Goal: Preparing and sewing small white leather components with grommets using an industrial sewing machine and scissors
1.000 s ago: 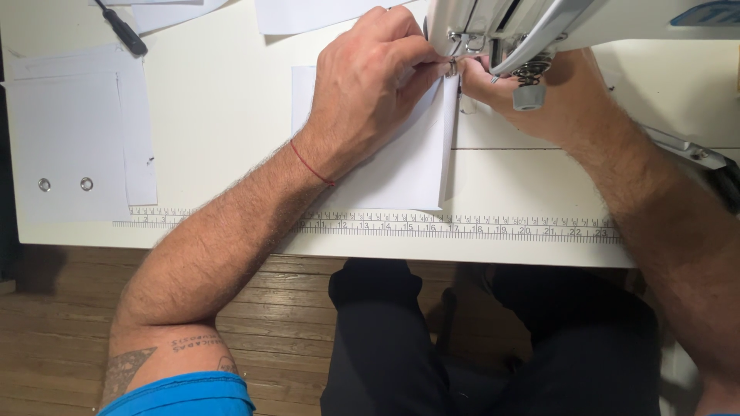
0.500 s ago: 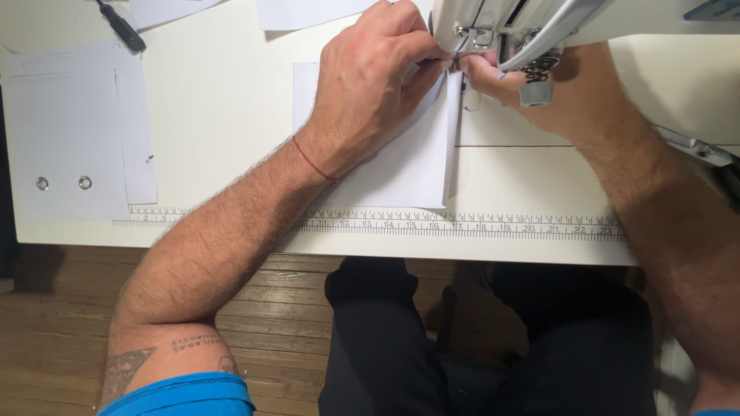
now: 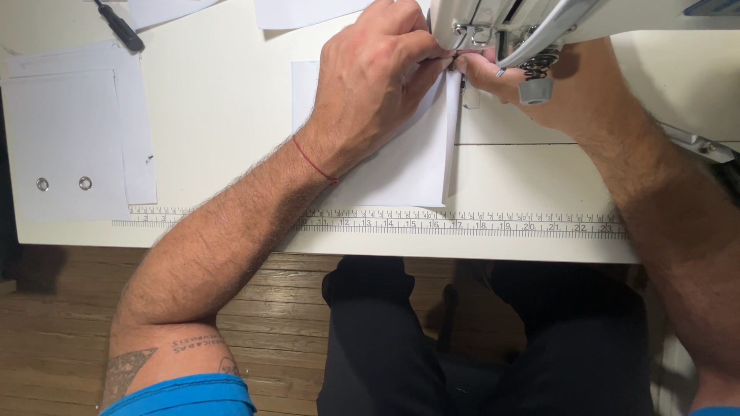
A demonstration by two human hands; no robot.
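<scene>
Hands barely moved; white fabric (image 3: 401,166) pinched under left grip (image 3: 378,85).

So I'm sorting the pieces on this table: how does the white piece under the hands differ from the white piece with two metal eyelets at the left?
The white folded piece lies under the left hand at the sewing machine; the white piece with two metal eyelets lies untouched at the table's left edge. The first has a folded right edge and no visible eyelets; the second lies flat on other sheets. Both are white and rectangular.

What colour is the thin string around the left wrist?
Red: the string circles the left hand's wrist, clearest in the head view.
</scene>
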